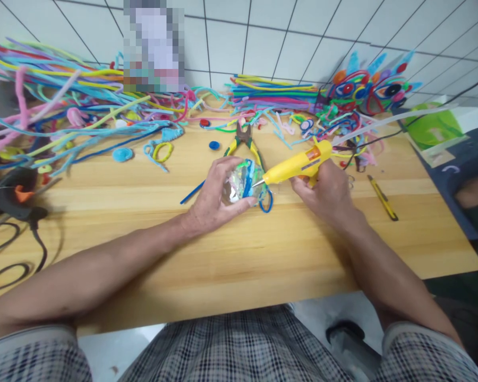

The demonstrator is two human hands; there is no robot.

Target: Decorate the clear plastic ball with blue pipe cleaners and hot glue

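My left hand [215,199] is wrapped round a clear, rounded piece [234,185] that carries blue and green pipe cleaner strips. My right hand [330,192] grips a yellow glue gun [292,165], whose metal nozzle meets or nearly meets the blue strip. A long pale glue stick [366,129] sticks out of the gun's back end. From the right side of the clear piece, a blue pipe cleaner loop [266,202] extends over the table. Just behind my left hand lie pliers [244,139] with yellow and green handles. A straight blue pipe cleaner [192,192] shows left of that hand.
Many coloured pipe cleaners [103,114] cover the table's back. Colourful masks [366,87] stand at the back right. A yellow cutter [383,198] lies at right. A black tool [11,199] with a cable is at far left. Another person's arm [476,188] shows at the right edge.
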